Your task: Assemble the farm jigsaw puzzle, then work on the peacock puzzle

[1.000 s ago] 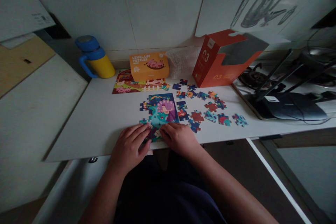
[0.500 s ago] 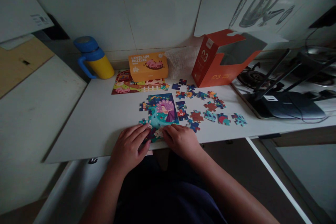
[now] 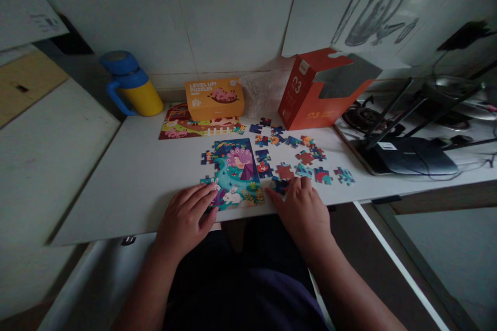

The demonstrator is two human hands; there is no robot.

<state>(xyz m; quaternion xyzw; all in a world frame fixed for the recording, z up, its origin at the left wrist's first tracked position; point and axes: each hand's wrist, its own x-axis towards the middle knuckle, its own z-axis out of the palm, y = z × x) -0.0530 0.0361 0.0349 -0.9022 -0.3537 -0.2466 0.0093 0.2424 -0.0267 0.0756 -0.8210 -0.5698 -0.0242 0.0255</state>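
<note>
A partly assembled peacock puzzle (image 3: 236, 173) lies on the white table (image 3: 147, 176) near its front edge. My left hand (image 3: 186, 217) rests flat with fingers stretched, its tips touching the puzzle's lower left corner. My right hand (image 3: 301, 207) lies to the right of the puzzle, fingers curled over a dark blue loose piece (image 3: 278, 184). Several loose pieces (image 3: 306, 158) are scattered further right and behind.
A yellow puzzle box (image 3: 215, 98) stands on a finished puzzle (image 3: 182, 128) at the back. A blue-and-yellow bottle (image 3: 132, 88) is back left, an orange carton (image 3: 322, 90) back right, a black device with antennas (image 3: 415, 152) far right.
My right hand has left the puzzle's lower edge and moved right onto a loose piece, uncovering the puzzle's bottom. The left hand stays put. The view shifted slightly.
</note>
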